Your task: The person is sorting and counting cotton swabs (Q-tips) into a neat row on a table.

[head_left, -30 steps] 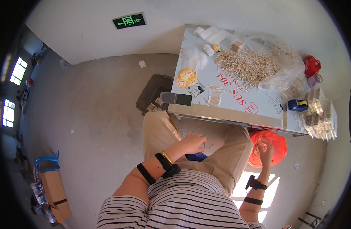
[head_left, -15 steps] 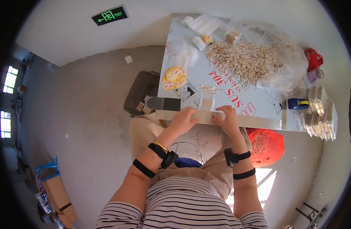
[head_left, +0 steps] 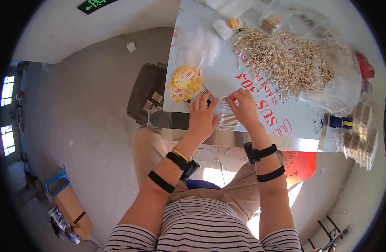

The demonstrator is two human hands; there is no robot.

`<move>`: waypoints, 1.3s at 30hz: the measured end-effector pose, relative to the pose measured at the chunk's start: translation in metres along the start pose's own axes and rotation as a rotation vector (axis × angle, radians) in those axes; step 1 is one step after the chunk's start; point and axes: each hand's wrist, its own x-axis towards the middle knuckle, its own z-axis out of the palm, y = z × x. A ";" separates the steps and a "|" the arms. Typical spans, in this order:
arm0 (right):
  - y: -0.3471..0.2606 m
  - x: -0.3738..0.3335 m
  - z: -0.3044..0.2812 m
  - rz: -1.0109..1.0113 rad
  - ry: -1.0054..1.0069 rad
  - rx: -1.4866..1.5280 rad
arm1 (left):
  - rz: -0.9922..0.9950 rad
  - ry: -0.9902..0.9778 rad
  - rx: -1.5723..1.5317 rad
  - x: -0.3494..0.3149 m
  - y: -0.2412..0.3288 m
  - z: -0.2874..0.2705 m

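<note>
A row of cotton swabs (head_left: 228,122) lies side by side near the front edge of the metal-topped table (head_left: 220,75). A few looser swabs (head_left: 223,102) lie just beyond it. My left hand (head_left: 202,114) rests at the row's left end, fingers spread and holding nothing. Over the looser swabs, my right hand (head_left: 245,108) is closed, thumb and fingertips pinching at a cotton swab; its fingers partly hide what they grip. Left of my left hand is a flat grey-and-black phone-like object (head_left: 170,120), its right end close to my wrist.
Farther back spreads a big heap of cotton swabs (head_left: 285,61) beside a clear plastic bag (head_left: 331,98). Yellow printed cards (head_left: 184,86) lie at left, above a dark bin (head_left: 136,94) by the table. At right stand packed swab bundles (head_left: 361,136) and a blue tape dispenser (head_left: 340,122).
Both hands have moved forward from the table's front edge. The left has come down beside the swab row; the right has reached the looser swabs and closed. The view has shifted too.
</note>
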 end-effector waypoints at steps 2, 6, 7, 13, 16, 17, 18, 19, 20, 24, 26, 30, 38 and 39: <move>0.003 0.005 0.002 -0.038 0.043 0.025 | 0.012 -0.013 0.009 -0.001 0.002 0.000; 0.013 0.006 0.001 -0.020 0.084 0.051 | 0.032 -0.030 -0.004 -0.001 0.000 -0.002; 0.016 0.005 -0.004 -0.011 0.129 0.050 | 0.034 -0.036 -0.013 -0.001 0.000 -0.003; 0.031 -0.031 -0.030 0.161 0.258 0.147 | 0.011 0.040 -0.168 -0.007 -0.005 -0.014; 0.045 -0.064 -0.031 0.326 0.264 0.260 | 0.011 0.045 -0.230 -0.022 -0.010 -0.024; 0.052 -0.075 -0.029 0.341 0.281 0.287 | 0.010 0.060 -0.211 -0.027 -0.011 -0.027; 0.056 -0.084 -0.030 0.379 0.279 0.288 | 0.036 0.061 -0.231 -0.033 -0.009 -0.029; 0.057 -0.092 -0.032 0.387 0.250 0.300 | 0.057 0.060 -0.248 -0.041 -0.008 -0.031; 0.057 -0.099 -0.033 0.375 0.269 0.292 | 0.053 0.077 -0.223 -0.047 -0.006 -0.034; 0.041 -0.121 -0.029 0.393 0.260 0.440 | 0.077 0.053 -0.255 -0.076 0.001 -0.051; 0.027 -0.128 -0.027 0.371 0.221 0.448 | 0.080 0.040 -0.235 -0.091 0.003 -0.061; 0.016 -0.153 -0.033 0.335 0.203 0.519 | 0.109 0.099 -0.221 -0.119 0.014 -0.081; 0.008 -0.193 -0.040 0.295 0.123 0.606 | 0.110 0.145 -0.127 -0.175 0.030 -0.092; 0.008 -0.197 -0.040 0.322 0.109 0.628 | 0.100 0.125 -0.114 -0.181 0.033 -0.094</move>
